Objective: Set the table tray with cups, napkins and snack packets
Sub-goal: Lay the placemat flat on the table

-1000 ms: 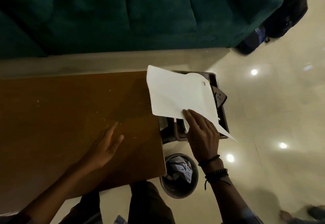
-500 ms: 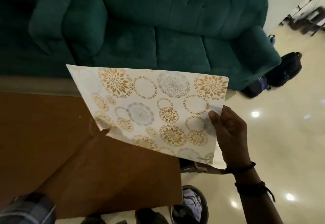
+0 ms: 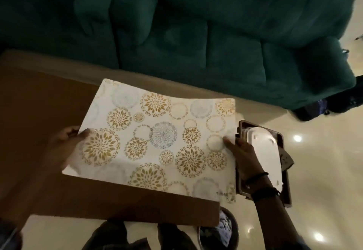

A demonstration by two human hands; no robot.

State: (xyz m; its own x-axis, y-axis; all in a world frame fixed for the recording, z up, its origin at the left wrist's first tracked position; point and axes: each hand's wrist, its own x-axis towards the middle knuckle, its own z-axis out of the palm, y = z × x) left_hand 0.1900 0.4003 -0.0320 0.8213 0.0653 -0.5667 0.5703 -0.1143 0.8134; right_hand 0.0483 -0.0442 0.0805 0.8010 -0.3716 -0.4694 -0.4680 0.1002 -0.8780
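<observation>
Both hands grip a patterned placemat [image 3: 157,141] by its short ends. The left hand [image 3: 64,141] pinches the left edge, thumb on top and fingers tucked beneath; the right hand [image 3: 243,151] pinches the right edge the same way, thumb lying on the printed face. Two dark bands circle the right wrist.

Head view: half a second ago the placemat was held up in the air, tilted toward the camera, with the left hand mostly hidden behind it. Now it is lowered close over the brown table [image 3: 39,112], nearly flat, its far edge slightly bowed, and its right end reaches past the table's right edge. Whether it touches the wood I cannot tell. A second ago only its plain white underside showed, above the tray; now the gold and grey floral circles face up.

Just beside the table's right end stands a dark brown tray [image 3: 286,190] on the pale glossy floor, holding a white oblong piece [image 3: 265,151] and a small dark item at its right rim. A round bin [image 3: 218,230] with crumpled paper sits below the table's near corner. A green sofa [image 3: 196,33] fills the far side, with a dark bag [image 3: 343,100] at its right end.
</observation>
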